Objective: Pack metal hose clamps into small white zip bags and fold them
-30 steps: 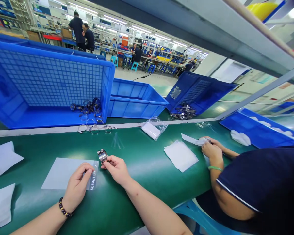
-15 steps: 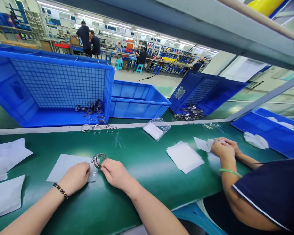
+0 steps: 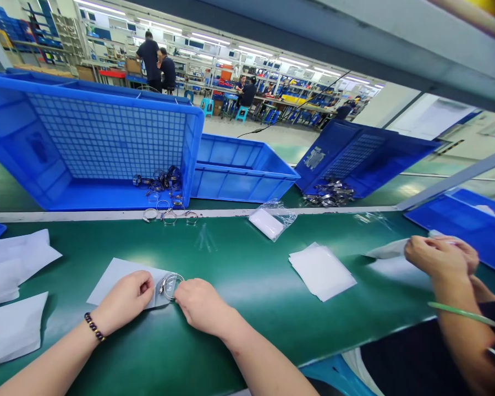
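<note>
Shiny round metal rings at right end of flat translucent plastic bag on green bench; inside or on top, cannot tell. Right hand clamped on rings' right edge. Left hand over bag, fingers curled; grip on it unclear. One second ago rings showed edge-on; now round opening shows. Far left: large blue plastic crate on side, dark metallic heap inside. Far right: tipped dark-blue plastic crate, silvery metal heap inside.
</note>
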Motion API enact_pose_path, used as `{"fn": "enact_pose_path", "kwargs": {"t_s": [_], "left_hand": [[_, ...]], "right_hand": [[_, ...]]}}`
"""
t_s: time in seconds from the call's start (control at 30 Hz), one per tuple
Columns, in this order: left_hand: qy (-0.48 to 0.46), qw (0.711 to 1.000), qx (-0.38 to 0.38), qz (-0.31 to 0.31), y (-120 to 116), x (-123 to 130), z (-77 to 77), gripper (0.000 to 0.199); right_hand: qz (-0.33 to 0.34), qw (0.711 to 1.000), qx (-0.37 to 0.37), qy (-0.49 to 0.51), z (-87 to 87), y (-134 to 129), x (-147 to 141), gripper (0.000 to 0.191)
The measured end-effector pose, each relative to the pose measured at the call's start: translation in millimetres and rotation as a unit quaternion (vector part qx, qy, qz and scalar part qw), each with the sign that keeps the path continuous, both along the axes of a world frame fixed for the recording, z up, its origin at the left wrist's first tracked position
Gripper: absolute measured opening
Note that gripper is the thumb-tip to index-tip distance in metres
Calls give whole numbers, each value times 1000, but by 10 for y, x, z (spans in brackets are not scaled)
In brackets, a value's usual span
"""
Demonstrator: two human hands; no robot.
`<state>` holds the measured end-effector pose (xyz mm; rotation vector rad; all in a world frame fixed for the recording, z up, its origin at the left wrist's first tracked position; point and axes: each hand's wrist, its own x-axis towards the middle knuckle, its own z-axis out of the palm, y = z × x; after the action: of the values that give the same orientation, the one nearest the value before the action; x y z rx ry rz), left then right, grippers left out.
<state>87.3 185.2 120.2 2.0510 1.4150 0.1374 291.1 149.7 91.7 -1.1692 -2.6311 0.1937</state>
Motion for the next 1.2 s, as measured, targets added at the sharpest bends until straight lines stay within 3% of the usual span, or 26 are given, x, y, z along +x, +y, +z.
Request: {"fn": "enact_pose_path", "kwargs": {"t_s": [0.23, 0.53, 0.7, 0.8, 0.9, 1.03, 1.2], "left_hand": [[-19, 1000, -16, 13, -66, 45, 59, 18], [-3, 997, -51, -54, -182, 76, 174, 14], [-32, 997, -45, -58, -112, -19, 127, 21], [-57, 997, 28, -50, -4, -83, 85, 25], [-56, 992, 86, -77, 99, -118, 11, 26], [-26, 991, 71, -108, 173, -111, -99, 30], [-17, 992, 57, -107, 200, -90, -132, 25]], "right_hand": [[31, 999, -11, -28, 1, -30, -54, 8], [90, 996, 3, -12, -64, -73, -166, 8], [54, 997, -34, 40, 8, -97, -173, 19], [6, 996, -65, 66, -1, -107, -169, 21], [-1, 992, -79, 99, -68, -101, -173, 17], [12, 988, -85, 129, -137, -86, -185, 12], [31, 982, -99, 160, -93, -85, -193, 16]]}}
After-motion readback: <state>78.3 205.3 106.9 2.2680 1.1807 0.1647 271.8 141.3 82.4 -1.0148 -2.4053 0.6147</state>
